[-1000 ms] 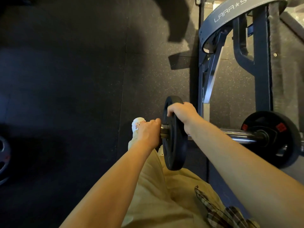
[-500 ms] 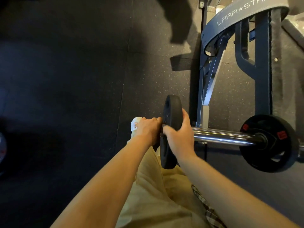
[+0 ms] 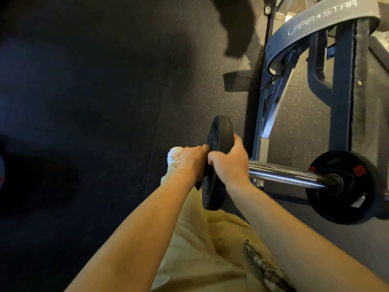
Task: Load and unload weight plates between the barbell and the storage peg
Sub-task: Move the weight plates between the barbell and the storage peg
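Note:
A small black weight plate (image 3: 221, 131) stands on edge at the left end of the chrome barbell sleeve (image 3: 284, 173). My right hand (image 3: 230, 163) grips its rim from the near side, thumb behind the plate. My left hand (image 3: 192, 161) holds the plate's left face near the centre, fingers curled onto it. Whether the plate still sits on the sleeve is hidden by my hands. Further right on the sleeve sits a larger black plate (image 3: 341, 186) with red labels.
A dark blue rack frame (image 3: 343, 91) stands behind the bar, with a grey lifting belt (image 3: 311, 20) draped over it. Black rubber flooring (image 3: 94, 102) spreads to the left. My beige trousers and white shoe (image 3: 174, 154) are below the plate.
My right hand has shifted from the top of the plate's rim down to its near side. The plate has slid left toward the sleeve's end, baring more chrome.

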`<state>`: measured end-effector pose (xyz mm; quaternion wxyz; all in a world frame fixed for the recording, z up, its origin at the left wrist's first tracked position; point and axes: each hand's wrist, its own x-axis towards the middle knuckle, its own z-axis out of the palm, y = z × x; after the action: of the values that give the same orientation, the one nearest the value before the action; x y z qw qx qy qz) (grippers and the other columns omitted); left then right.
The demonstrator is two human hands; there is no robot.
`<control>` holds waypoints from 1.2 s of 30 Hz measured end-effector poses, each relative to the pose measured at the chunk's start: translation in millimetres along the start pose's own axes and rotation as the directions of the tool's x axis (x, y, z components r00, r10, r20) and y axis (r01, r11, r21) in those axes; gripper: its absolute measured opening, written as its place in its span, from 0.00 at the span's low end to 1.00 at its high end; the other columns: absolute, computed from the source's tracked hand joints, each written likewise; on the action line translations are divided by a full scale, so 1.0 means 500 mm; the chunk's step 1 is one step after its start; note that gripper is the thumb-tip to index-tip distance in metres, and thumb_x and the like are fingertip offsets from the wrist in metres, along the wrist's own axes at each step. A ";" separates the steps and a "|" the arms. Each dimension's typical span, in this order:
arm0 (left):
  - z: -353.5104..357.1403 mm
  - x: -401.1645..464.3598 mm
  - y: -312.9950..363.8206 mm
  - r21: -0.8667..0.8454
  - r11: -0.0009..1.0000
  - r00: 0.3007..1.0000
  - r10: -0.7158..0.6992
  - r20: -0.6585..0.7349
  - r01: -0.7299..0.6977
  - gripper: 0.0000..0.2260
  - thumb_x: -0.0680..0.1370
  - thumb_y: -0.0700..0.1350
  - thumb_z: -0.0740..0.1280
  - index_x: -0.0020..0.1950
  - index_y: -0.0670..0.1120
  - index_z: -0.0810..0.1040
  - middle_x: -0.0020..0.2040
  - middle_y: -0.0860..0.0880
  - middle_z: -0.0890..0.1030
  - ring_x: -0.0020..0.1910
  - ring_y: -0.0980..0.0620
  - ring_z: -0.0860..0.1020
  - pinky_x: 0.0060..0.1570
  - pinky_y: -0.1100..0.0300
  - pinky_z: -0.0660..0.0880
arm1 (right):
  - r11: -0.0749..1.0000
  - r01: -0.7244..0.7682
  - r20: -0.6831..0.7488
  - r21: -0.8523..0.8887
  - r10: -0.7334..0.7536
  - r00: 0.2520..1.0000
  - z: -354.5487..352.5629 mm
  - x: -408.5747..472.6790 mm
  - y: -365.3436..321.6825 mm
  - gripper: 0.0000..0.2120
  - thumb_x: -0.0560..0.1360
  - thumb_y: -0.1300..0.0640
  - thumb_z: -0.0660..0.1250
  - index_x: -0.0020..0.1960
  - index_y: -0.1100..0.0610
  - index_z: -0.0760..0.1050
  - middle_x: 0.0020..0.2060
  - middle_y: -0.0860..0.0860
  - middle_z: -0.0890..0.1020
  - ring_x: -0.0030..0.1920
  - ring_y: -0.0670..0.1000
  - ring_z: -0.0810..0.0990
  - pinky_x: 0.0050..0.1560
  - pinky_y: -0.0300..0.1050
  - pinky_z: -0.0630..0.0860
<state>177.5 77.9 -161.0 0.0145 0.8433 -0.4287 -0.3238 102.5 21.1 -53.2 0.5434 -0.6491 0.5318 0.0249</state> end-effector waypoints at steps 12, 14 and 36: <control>0.003 -0.004 0.000 0.026 0.999 0.998 0.046 -0.043 -0.045 0.18 0.75 0.46 0.70 0.62 0.47 0.69 0.53 0.48 0.80 0.52 0.45 0.80 0.50 0.54 0.73 | 0.909 -0.327 0.228 -0.257 0.386 0.894 -0.031 0.154 -0.112 0.19 0.72 0.53 0.67 0.59 0.59 0.67 0.46 0.58 0.73 0.43 0.56 0.73 0.35 0.47 0.70; 0.000 -0.012 0.000 -0.034 0.999 0.998 0.033 -0.058 -0.035 0.19 0.75 0.46 0.71 0.63 0.47 0.69 0.54 0.48 0.80 0.52 0.45 0.80 0.50 0.55 0.73 | 0.905 -0.322 0.223 -0.278 0.386 0.895 -0.032 0.157 -0.113 0.18 0.72 0.53 0.66 0.58 0.59 0.68 0.46 0.58 0.74 0.43 0.56 0.74 0.34 0.47 0.70; 0.143 -0.055 0.031 -0.604 -0.586 0.675 -0.127 0.727 0.540 0.25 0.79 0.63 0.57 0.64 0.44 0.74 0.56 0.41 0.79 0.60 0.42 0.77 0.63 0.48 0.72 | 0.998 0.058 0.087 -0.036 -0.055 0.995 -0.013 0.035 -0.008 0.34 0.71 0.60 0.70 0.73 0.52 0.60 0.50 0.45 0.73 0.48 0.45 0.74 0.42 0.36 0.72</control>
<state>115.1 106.4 -198.1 0.5057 0.4789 0.3936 -0.6000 109.4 3.9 -58.6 0.5535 -0.6725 0.4889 0.0475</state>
